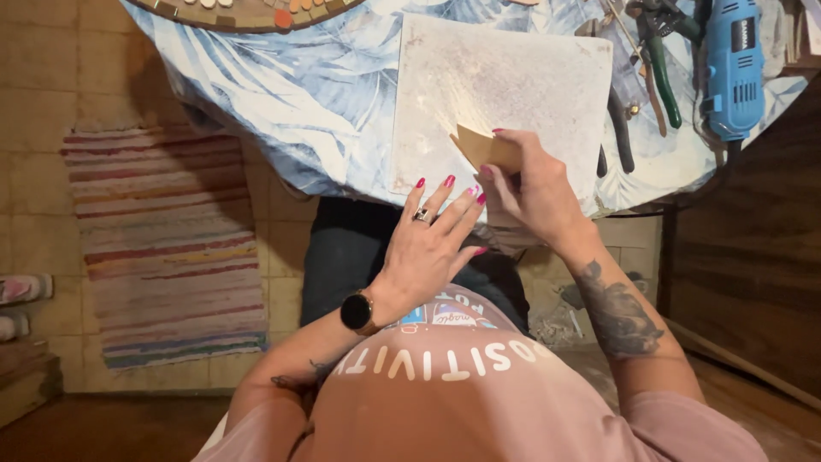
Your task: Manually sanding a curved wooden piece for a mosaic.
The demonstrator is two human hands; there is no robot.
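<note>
warm, dim indoor light; the pale square stone slab point(500, 103) catches the brightest light, floor corners fall into shadow, focus sharp, edges slightly bent.

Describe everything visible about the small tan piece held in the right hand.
The tan piece is a small, flat, angular fragment, sandy brown and matte, like cut tile or stiff card; which material cannot be told. Its pointed corners jut left from the grip. The right hand pinches it by its right edge, above the dusty white square slab on the table. The left hand lies open close by, its fingertips just short of the piece.
</note>
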